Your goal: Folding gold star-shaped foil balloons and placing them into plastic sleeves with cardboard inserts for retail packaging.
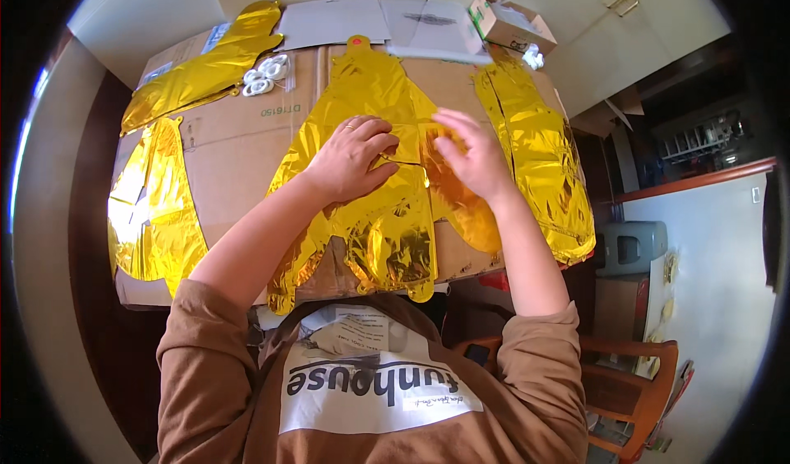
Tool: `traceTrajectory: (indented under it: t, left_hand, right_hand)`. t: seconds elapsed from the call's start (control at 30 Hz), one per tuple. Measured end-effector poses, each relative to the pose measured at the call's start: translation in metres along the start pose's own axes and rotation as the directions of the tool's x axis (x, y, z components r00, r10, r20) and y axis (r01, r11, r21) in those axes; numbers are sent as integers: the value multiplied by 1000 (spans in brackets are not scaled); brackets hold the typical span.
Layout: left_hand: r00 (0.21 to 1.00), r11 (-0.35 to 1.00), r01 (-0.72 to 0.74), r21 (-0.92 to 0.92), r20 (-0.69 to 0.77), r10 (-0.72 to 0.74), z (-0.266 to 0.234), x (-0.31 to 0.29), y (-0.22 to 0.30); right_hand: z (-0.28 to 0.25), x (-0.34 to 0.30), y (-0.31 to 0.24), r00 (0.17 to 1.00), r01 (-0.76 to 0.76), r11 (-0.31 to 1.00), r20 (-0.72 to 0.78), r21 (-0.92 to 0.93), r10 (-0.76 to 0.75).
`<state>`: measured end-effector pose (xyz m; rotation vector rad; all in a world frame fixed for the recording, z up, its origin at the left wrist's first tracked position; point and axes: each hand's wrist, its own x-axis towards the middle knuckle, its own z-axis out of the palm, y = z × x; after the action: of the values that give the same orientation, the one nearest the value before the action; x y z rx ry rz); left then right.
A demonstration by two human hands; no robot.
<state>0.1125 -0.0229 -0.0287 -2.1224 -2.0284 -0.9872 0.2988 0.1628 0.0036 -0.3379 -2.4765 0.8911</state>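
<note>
A flat gold foil balloon lies in front of me on the cardboard, its wide end with several rounded lobes toward my body. My left hand rests on its middle, fingers curled down onto the foil and the thumb lower. A crease in the foil runs rightward from those fingertips. Over the balloon's right part, my right hand is slightly smeared by motion, with thumb and fingers apart and nothing visible in them. An orange-tinted foil piece shows below the right hand, partly hidden by my wrist.
More gold foil balloons lie at the far left, near left and right of the cardboard. White ribbon rolls sit behind on the left. A small open box stands at the back right. A wooden chair is near my right elbow.
</note>
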Motion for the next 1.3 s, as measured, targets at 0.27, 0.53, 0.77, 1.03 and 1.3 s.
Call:
traceTrajectory:
  t: [0.27, 0.53, 0.77, 1.03, 1.3]
  left_hand:
    - [998, 998, 58, -24, 9, -58, 0, -6, -1]
    - [999, 999, 40, -22, 2, -40, 1, -4, -2]
    - [998, 998, 56, 14, 16, -56, 1, -9, -6]
    - [996, 998, 62, 4, 57, -62, 1, -5, -3]
    - [997, 995, 23, 96, 76, -30, 3, -13, -16]
  right_hand:
    - [-54, -82, -37, 827, -481, 604, -101, -636, 554]
    - [-51, -76, -35, 714, -671, 692, 23, -266, 700]
    - [-4, -65, -130, 931, -346, 937, 137, 41, 338]
    - [3, -51, -33, 988, -93, 995, -127, -27, 89]
    - [33, -43, -19, 972, 170, 913, 213, -370, -95]
